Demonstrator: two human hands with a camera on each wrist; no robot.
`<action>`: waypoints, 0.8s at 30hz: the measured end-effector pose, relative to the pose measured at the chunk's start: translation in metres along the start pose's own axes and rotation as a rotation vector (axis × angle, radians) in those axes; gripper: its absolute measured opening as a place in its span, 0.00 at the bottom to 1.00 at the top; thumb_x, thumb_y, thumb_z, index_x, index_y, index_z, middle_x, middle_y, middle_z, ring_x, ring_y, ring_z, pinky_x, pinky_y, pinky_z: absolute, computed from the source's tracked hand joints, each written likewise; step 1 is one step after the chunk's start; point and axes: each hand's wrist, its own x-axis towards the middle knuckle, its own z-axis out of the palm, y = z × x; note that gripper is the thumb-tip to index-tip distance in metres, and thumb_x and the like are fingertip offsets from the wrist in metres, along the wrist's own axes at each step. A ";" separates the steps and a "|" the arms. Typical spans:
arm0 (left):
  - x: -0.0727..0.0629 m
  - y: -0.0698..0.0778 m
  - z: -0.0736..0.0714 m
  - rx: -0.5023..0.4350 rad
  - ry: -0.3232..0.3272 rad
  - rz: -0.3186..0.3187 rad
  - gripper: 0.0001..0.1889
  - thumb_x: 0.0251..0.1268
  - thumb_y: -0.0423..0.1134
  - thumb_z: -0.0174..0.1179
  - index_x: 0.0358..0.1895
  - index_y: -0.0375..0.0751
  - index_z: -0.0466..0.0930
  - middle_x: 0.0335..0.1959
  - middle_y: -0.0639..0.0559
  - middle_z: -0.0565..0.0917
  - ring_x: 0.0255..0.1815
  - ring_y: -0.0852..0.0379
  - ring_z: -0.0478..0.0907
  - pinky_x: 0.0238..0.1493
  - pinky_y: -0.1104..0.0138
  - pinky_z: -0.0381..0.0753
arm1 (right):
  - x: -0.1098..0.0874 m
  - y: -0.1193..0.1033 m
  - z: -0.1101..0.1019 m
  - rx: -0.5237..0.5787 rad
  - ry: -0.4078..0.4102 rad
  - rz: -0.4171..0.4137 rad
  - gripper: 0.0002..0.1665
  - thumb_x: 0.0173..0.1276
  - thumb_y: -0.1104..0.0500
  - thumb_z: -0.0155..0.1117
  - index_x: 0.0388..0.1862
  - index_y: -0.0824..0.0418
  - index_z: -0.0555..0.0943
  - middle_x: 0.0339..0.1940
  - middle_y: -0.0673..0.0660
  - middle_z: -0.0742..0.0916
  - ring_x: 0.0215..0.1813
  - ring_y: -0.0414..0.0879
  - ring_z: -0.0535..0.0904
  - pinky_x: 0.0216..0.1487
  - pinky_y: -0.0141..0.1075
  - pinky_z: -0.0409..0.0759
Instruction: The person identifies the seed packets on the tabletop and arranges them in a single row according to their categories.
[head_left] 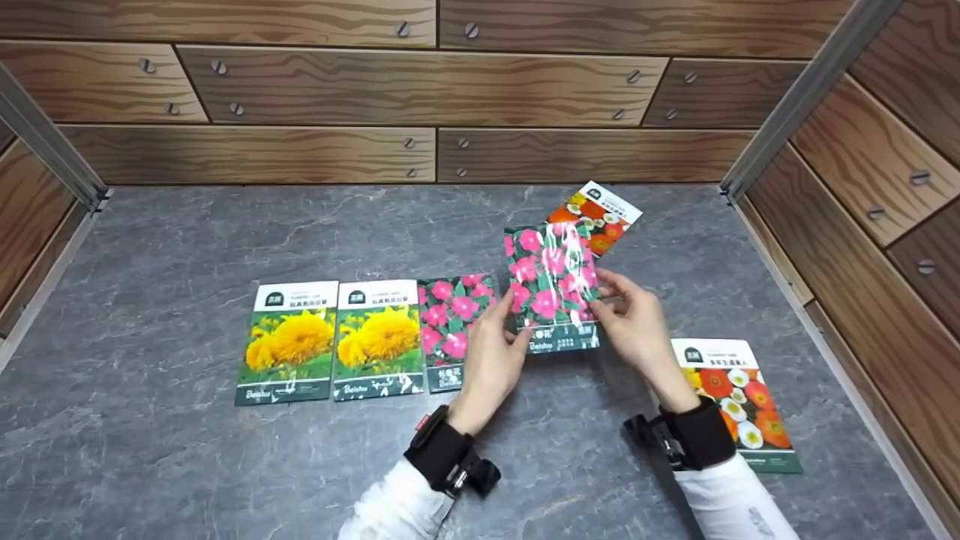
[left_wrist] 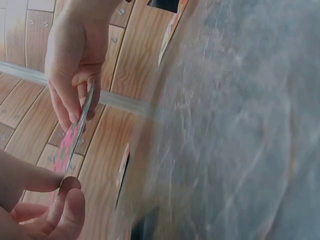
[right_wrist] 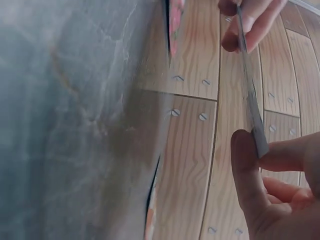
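Observation:
A pink-flower seed packet (head_left: pixel 551 277) is held between my two hands, raised off the tabletop. My left hand (head_left: pixel 495 356) pinches its left edge, and my right hand (head_left: pixel 637 322) pinches the right edge. Both wrist views show the packet nearly edge-on: thin and flat (left_wrist: pixel 76 135) in the left one, with thumb and fingers on either side of it, and likewise (right_wrist: pixel 251 100) in the right one. Just left of my left hand lies a second pink-flower packet (head_left: pixel 454 322), partly covered by that hand.
Two yellow-flower packets (head_left: pixel 289 341) lie in a row at the left. An orange-and-white-flower packet (head_left: pixel 604 214) sits tilted behind the held one, partly hidden. Another such packet (head_left: pixel 757 405) lies under my right forearm. Wood-patterned walls (head_left: pixel 420 86) border the grey marbled tabletop (head_left: pixel 172 465).

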 end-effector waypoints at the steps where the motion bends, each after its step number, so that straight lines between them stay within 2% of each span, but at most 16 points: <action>1: 0.000 0.000 -0.001 0.009 -0.002 0.001 0.34 0.72 0.30 0.65 0.79 0.36 0.66 0.74 0.30 0.75 0.25 0.67 0.73 0.27 0.77 0.77 | 0.001 -0.001 0.001 -0.013 0.006 -0.013 0.29 0.75 0.69 0.62 0.74 0.70 0.74 0.52 0.72 0.87 0.46 0.58 0.90 0.38 0.19 0.78; 4: 0.001 -0.001 -0.003 0.029 -0.003 -0.002 0.34 0.71 0.31 0.66 0.79 0.35 0.67 0.77 0.26 0.70 0.25 0.67 0.74 0.28 0.77 0.77 | 0.002 -0.003 0.003 -0.015 0.002 -0.033 0.28 0.74 0.71 0.62 0.73 0.70 0.75 0.51 0.73 0.88 0.43 0.57 0.90 0.35 0.20 0.78; 9: 0.000 -0.003 -0.004 0.069 0.008 0.018 0.32 0.69 0.31 0.68 0.75 0.31 0.71 0.71 0.28 0.78 0.27 0.64 0.77 0.30 0.76 0.80 | 0.004 -0.003 -0.001 0.027 -0.044 -0.004 0.28 0.75 0.70 0.62 0.73 0.70 0.75 0.51 0.73 0.87 0.36 0.37 0.86 0.38 0.18 0.81; 11: -0.001 -0.002 -0.004 0.104 -0.003 0.034 0.30 0.69 0.31 0.68 0.73 0.29 0.73 0.70 0.29 0.78 0.31 0.60 0.82 0.35 0.74 0.85 | 0.005 -0.002 -0.003 0.048 -0.059 0.015 0.28 0.74 0.71 0.62 0.73 0.71 0.75 0.52 0.74 0.87 0.35 0.31 0.84 0.40 0.17 0.82; 13: -0.002 0.000 -0.004 0.155 -0.022 0.060 0.28 0.69 0.32 0.68 0.70 0.30 0.76 0.73 0.30 0.76 0.45 0.51 0.89 0.50 0.66 0.91 | 0.006 -0.001 -0.005 0.063 -0.074 0.026 0.29 0.73 0.71 0.62 0.73 0.73 0.75 0.53 0.75 0.87 0.35 0.29 0.82 0.41 0.17 0.83; 15: -0.003 0.003 -0.005 0.213 -0.059 0.093 0.25 0.70 0.36 0.69 0.67 0.31 0.79 0.76 0.31 0.73 0.61 0.42 0.86 0.63 0.57 0.88 | 0.008 0.000 -0.006 0.078 -0.093 0.030 0.30 0.72 0.71 0.63 0.72 0.74 0.74 0.53 0.76 0.87 0.36 0.29 0.82 0.41 0.18 0.83; 18: -0.005 0.006 -0.007 0.329 -0.123 0.152 0.26 0.68 0.45 0.71 0.65 0.35 0.83 0.77 0.35 0.74 0.74 0.37 0.77 0.73 0.49 0.80 | 0.010 0.004 -0.006 0.085 -0.121 0.030 0.31 0.71 0.72 0.63 0.72 0.76 0.73 0.53 0.77 0.87 0.38 0.31 0.84 0.41 0.18 0.83; 21: -0.007 0.006 -0.009 0.457 -0.171 0.220 0.26 0.66 0.48 0.73 0.63 0.38 0.85 0.75 0.37 0.77 0.73 0.37 0.78 0.70 0.48 0.83 | 0.011 0.007 -0.006 0.072 -0.151 0.034 0.31 0.70 0.72 0.63 0.72 0.77 0.72 0.54 0.77 0.87 0.43 0.38 0.87 0.42 0.17 0.83; 24: -0.008 0.002 -0.009 0.576 -0.201 0.257 0.24 0.65 0.46 0.73 0.63 0.42 0.86 0.72 0.40 0.80 0.72 0.41 0.80 0.68 0.50 0.85 | 0.012 0.009 -0.005 0.047 -0.178 0.039 0.31 0.71 0.72 0.62 0.72 0.77 0.72 0.55 0.77 0.87 0.46 0.45 0.88 0.43 0.17 0.83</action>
